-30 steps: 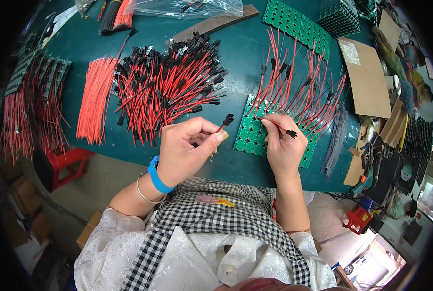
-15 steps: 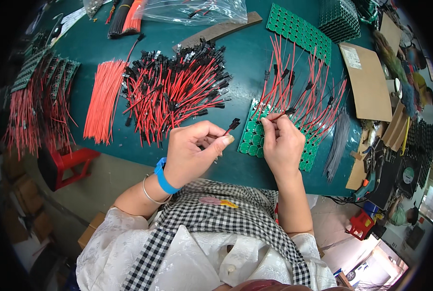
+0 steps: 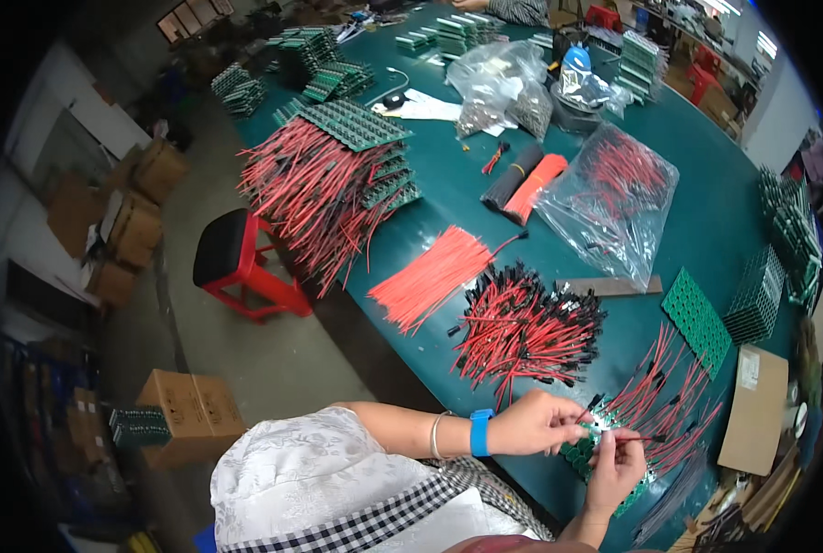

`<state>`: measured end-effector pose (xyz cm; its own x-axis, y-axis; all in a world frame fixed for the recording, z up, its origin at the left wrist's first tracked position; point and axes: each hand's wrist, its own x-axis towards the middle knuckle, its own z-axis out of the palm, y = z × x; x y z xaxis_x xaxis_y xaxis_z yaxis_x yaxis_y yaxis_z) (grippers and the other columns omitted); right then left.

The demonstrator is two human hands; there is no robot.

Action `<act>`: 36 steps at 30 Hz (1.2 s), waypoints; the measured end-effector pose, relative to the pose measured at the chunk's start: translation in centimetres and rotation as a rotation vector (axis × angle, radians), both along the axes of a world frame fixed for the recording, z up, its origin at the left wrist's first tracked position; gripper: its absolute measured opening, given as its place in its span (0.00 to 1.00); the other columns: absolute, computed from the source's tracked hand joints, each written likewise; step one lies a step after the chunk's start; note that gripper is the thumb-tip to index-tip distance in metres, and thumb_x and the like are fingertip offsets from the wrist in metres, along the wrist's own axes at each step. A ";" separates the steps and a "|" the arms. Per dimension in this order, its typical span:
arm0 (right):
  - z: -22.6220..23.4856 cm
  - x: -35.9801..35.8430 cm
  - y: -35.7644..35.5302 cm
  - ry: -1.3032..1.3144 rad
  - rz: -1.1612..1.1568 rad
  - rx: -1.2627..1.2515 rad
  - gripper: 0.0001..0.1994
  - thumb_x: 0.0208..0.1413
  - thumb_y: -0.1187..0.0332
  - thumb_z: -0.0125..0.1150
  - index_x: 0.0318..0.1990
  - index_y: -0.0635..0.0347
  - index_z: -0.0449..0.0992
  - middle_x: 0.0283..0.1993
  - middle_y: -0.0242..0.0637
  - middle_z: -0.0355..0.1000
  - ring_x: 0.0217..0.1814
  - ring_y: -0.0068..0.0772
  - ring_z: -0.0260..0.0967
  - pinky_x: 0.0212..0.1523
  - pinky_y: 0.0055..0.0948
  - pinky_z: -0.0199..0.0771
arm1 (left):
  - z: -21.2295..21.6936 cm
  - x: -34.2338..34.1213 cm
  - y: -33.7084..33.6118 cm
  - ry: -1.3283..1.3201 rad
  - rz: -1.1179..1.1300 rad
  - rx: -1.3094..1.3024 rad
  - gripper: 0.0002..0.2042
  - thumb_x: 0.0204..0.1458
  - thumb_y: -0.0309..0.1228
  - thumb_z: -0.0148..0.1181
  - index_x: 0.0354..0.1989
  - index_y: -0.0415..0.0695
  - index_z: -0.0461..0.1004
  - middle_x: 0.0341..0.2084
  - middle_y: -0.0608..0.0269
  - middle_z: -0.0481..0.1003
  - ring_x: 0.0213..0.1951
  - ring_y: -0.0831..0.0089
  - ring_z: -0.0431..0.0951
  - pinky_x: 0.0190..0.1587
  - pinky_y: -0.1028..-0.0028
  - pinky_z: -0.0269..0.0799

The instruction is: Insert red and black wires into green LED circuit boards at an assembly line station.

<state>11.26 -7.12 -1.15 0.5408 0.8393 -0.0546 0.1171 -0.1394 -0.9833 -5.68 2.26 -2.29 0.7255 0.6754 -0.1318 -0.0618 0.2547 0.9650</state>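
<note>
My left hand, with a blue band and a bangle at the wrist, is closed in a pinch on a short red wire lead with a black plug. Close beside it, my right hand pinches another wire lead, whose black plug points to the right. Both hands hover over a green circuit board panel, partly hidden beneath them. Many red leads with black plugs stand up from this panel. To the left lies a large heap of red-and-black plug leads.
Bundled red wires lie left of the heap. Farther off are a clear plastic bag, a grey strip and a bare green panel. Wired boards overhang the table edge beside a red stool. Cardboard lies right.
The view has swung left and up, bringing the far table and floor into sight. My hands have come closer together over the panel, each still pinching a lead.
</note>
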 end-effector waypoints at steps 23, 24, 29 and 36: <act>2.7 1.8 -2.4 0.203 0.159 0.070 0.01 0.52 0.83 0.67 0.31 0.73 0.81 0.31 0.43 0.79 0.26 0.25 0.76 0.21 0.19 0.75 | 0.6 0.0 0.2 0.000 -0.426 -0.413 0.10 0.66 0.31 0.54 0.43 0.36 0.76 0.27 0.64 0.79 0.21 0.86 0.71 0.22 0.84 0.64; 2.2 1.9 -2.4 0.214 0.070 0.021 0.01 0.53 0.83 0.67 0.31 0.73 0.81 0.31 0.43 0.79 0.26 0.25 0.77 0.21 0.19 0.75 | 0.5 0.1 0.0 0.008 -0.336 -0.335 0.10 0.67 0.30 0.53 0.46 0.35 0.76 0.27 0.65 0.79 0.22 0.86 0.71 0.24 0.84 0.65; -0.5 1.8 -1.5 -0.020 -0.039 -0.308 0.04 0.54 0.78 0.68 0.32 0.72 0.82 0.31 0.39 0.80 0.25 0.23 0.77 0.23 0.21 0.74 | 0.9 -1.1 0.4 -0.036 -0.032 -0.186 0.12 0.68 0.26 0.48 0.49 0.30 0.75 0.37 0.56 0.81 0.31 0.78 0.78 0.30 0.79 0.76; -2.3 1.8 -1.3 -0.506 -0.062 -0.126 0.03 0.54 0.76 0.69 0.32 0.68 0.82 0.28 0.38 0.78 0.24 0.25 0.75 0.25 0.23 0.74 | -0.2 -2.3 0.6 0.010 0.019 -0.129 0.12 0.68 0.28 0.49 0.51 0.32 0.73 0.37 0.48 0.82 0.27 0.76 0.78 0.28 0.78 0.74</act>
